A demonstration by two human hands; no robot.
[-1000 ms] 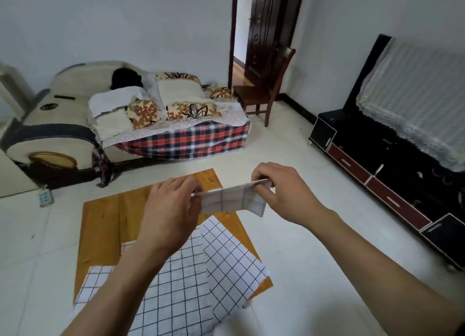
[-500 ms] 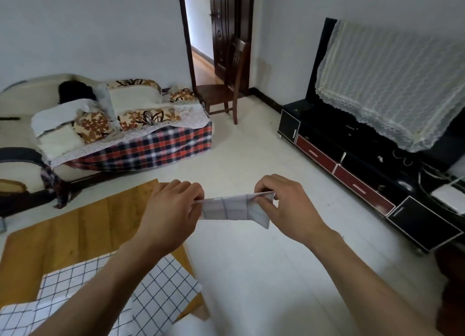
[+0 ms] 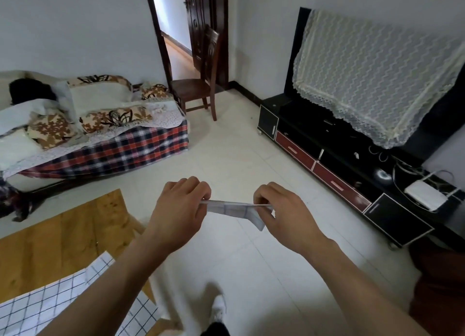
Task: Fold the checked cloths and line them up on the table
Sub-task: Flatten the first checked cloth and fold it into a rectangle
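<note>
Hands (image 3: 180, 213) (image 3: 283, 216) each pinch an end of the folded cloth (image 3: 236, 208), held over the floor; keep it taut, edges matched, then lay it squarely on the table (image 3: 57, 250).

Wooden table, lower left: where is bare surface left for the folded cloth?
The wooden table shows bare board along its far edge and middle, between the floor edge and the spread checked cloths. The near part is covered. Both hands pinch the folded cloth over open floor.
</note>
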